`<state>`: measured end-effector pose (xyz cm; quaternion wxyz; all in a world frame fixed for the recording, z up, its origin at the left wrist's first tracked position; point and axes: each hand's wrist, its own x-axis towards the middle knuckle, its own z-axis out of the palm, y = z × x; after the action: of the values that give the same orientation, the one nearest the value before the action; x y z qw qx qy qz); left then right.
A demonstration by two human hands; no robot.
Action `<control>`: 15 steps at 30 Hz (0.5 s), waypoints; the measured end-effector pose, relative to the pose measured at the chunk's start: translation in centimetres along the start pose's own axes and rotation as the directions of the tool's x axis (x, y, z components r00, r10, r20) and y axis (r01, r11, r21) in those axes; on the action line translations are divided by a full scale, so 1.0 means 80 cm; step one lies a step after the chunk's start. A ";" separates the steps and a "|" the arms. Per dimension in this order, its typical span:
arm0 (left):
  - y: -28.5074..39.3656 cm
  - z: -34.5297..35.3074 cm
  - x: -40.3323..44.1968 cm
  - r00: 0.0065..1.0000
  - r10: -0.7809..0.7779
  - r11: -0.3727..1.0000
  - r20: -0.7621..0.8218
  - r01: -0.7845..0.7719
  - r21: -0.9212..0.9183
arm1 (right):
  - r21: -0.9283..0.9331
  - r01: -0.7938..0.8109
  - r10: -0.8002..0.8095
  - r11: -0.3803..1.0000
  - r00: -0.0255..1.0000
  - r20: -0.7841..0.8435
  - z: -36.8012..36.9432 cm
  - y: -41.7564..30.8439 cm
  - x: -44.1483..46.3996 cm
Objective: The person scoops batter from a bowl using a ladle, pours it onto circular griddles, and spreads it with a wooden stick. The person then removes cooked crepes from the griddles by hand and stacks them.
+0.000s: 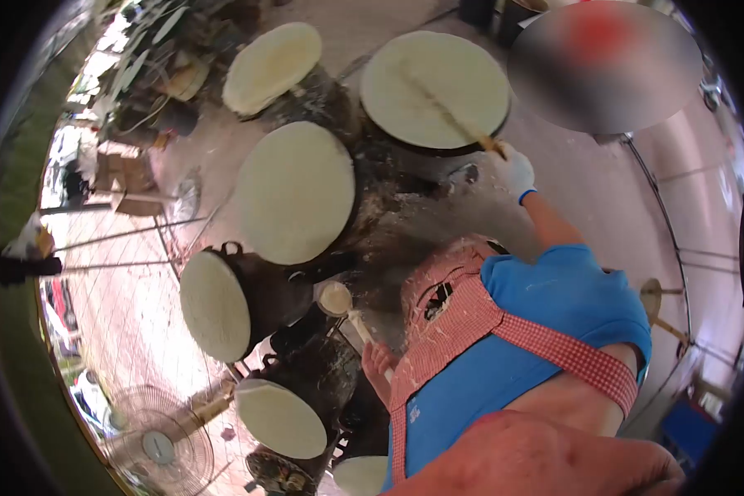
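My right hand, in a white glove with a blue cuff, is closed around the end of a thin brown stick. The stick reaches across a large round griddle covered with a pale, smooth layer; I cannot tell whether it touches that layer. Lower down, my left hand grips the light handle of a ladle. Its round bowl looks pale inside and is near the dark stoves. A red checked apron with pale smears covers my front.
More pale-topped round griddles curve around me on dark stoves. A standing fan is at lower left. Cardboard boxes stand at left. A blurred patch hides the top right.
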<state>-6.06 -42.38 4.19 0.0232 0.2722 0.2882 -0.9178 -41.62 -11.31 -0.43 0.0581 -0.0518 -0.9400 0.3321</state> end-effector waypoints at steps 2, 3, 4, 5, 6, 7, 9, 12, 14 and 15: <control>-0.005 0.018 0.029 0.996 -0.081 0.997 -0.040 0.081 0.006 | -0.020 -0.104 0.099 0.994 0.982 -0.160 -0.032 0.066 -0.002; -0.005 0.027 0.042 0.989 -0.139 0.989 -0.052 0.141 0.033 | -0.020 -0.187 0.179 0.982 0.961 -0.213 -0.049 0.089 -0.007; -0.003 0.032 0.052 0.977 -0.208 0.974 -0.051 0.212 0.081 | -0.026 -0.201 0.191 0.979 0.958 -0.214 -0.068 0.110 -0.013; -0.001 0.037 0.063 0.960 -0.276 0.951 -0.050 0.280 0.128 | -0.146 -0.267 0.231 0.953 0.947 -0.221 -0.081 0.128 -0.029; -0.005 0.048 0.071 0.957 -0.282 0.948 -0.068 0.289 0.135 | -0.262 -0.331 0.274 0.907 0.934 -0.230 -0.090 0.138 -0.049; -0.011 0.058 0.082 0.960 -0.256 0.954 -0.113 0.270 0.129 | -0.260 -0.349 0.292 0.900 0.927 -0.235 -0.095 0.145 -0.071; -0.005 0.069 0.094 0.957 -0.230 0.959 -0.176 0.254 0.126 | -0.536 -0.300 0.243 0.789 0.954 -0.176 -0.105 0.148 -0.121; 0.010 0.073 0.119 0.934 -0.293 0.902 -0.204 0.341 0.265 | -0.604 -0.124 0.068 0.787 0.991 -0.114 -0.120 0.174 -0.182; 0.005 0.079 0.125 0.905 -0.381 0.869 -0.189 0.421 0.260 | -0.584 0.005 -0.016 0.812 1.000 -0.015 -0.122 0.167 -0.201; 0.005 0.079 0.128 0.905 -0.372 0.865 -0.206 0.419 0.277 | -0.546 0.131 -0.101 0.827 0.991 0.084 -0.124 0.162 -0.207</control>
<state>-17.73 -44.93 3.08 -0.2306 0.2734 0.1887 -0.9146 -23.10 2.59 -2.17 0.0365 -0.0005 -0.9983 0.0448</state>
